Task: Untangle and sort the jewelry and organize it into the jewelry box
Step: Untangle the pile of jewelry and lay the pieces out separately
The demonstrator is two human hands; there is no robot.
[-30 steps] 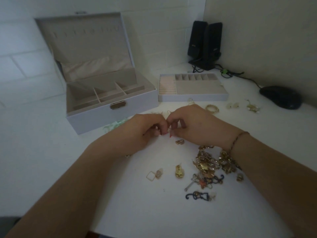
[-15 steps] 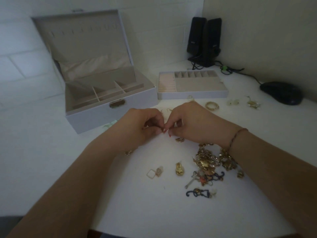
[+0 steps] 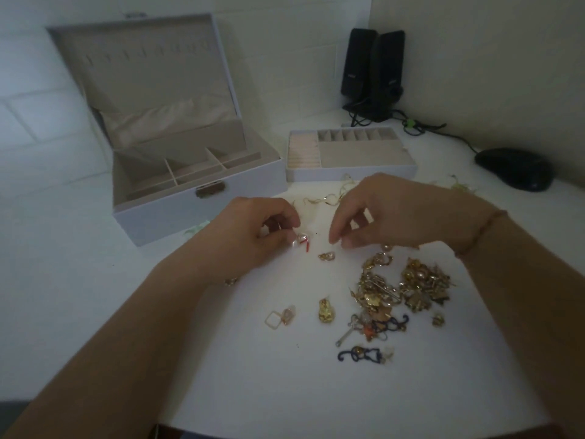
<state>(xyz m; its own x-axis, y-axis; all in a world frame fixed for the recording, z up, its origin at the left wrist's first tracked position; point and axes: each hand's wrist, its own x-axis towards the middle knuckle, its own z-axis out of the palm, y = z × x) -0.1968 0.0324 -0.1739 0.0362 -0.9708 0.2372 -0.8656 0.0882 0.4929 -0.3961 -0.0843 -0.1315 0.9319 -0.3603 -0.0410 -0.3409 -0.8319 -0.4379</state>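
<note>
- Centrally, left hand (image 3: 253,236) pinching a pearl earring (image 3: 300,242) between thumb and fingertips, a small red piece hanging from it, just above the white table (image 3: 221,375).
- Right hand (image 3: 383,213) close beside, apart from the earring, fingers curled downward, thumb and forefinger nearly meeting; whether anything sits between them cannot be told.
- Small gold charm (image 3: 326,256) on the table below the gap between both hands.
- Tangled heap of gold jewelry (image 3: 402,286) under the right forearm, loose pieces scattered around it.
- Open jewelry box (image 3: 177,147) at back left, lid up, compartments showing.
- Removable tray (image 3: 348,153) beside the box.
- Black speakers (image 3: 373,74) and mouse (image 3: 514,168) behind.
</note>
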